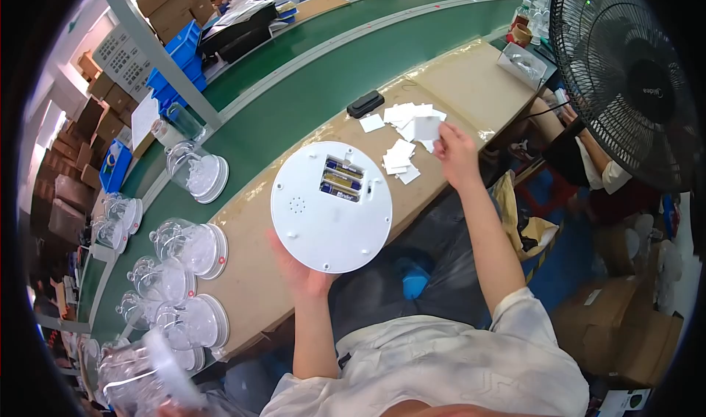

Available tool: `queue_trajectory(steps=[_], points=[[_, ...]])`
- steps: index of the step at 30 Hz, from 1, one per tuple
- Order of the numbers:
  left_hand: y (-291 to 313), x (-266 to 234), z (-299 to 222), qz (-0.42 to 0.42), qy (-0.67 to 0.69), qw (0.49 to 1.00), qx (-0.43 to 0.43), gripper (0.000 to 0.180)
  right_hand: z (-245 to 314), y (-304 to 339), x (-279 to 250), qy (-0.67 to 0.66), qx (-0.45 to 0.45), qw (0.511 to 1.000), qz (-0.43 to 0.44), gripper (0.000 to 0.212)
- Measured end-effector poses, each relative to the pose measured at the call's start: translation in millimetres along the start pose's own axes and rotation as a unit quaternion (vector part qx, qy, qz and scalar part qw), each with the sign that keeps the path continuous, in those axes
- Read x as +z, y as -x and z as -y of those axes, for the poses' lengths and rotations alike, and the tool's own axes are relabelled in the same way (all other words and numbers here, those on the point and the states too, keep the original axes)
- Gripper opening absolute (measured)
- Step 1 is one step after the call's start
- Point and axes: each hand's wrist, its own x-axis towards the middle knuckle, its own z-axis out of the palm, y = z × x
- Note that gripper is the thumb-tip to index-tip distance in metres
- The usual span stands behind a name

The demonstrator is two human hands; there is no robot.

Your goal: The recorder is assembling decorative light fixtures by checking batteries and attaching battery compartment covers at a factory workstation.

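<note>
My left hand point(300, 271) holds a round white plastic base point(323, 229) from beneath, its underside turned up toward me. Its battery compartment lies uncovered, with several batteries point(342, 179) side by side in it. Between the thumb and fingers of my right hand point(456, 151) is a small white square cover point(426, 128), raised over the far side of the table. Around and under it, several more white square covers point(399, 154) lie scattered in a loose heap. A small black oblong case point(365, 104) rests just left of that heap.
Clear domes on white bases point(193, 251) stand in a row at the left, beside a green conveyor belt point(294, 71). The brown tabletop point(254, 229) runs diagonally between. A large black fan point(625, 79) is at the right, near another person's arm point(588, 148). Cardboard boxes point(618, 329) sit lower right.
</note>
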Motion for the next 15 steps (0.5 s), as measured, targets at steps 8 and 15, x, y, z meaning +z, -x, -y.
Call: queue_trajectory(steps=[8,15], points=[[-7,-13,15,-0.056,-0.009,0.998,-0.012,0.073,-4,91,-76,-0.242,0.075,0.966,-0.041,0.022],[-5,-14,26,-0.009,0.013,0.998,-0.063,0.073,-1,122,-95,-0.116,0.081,0.988,-0.068,0.027]])
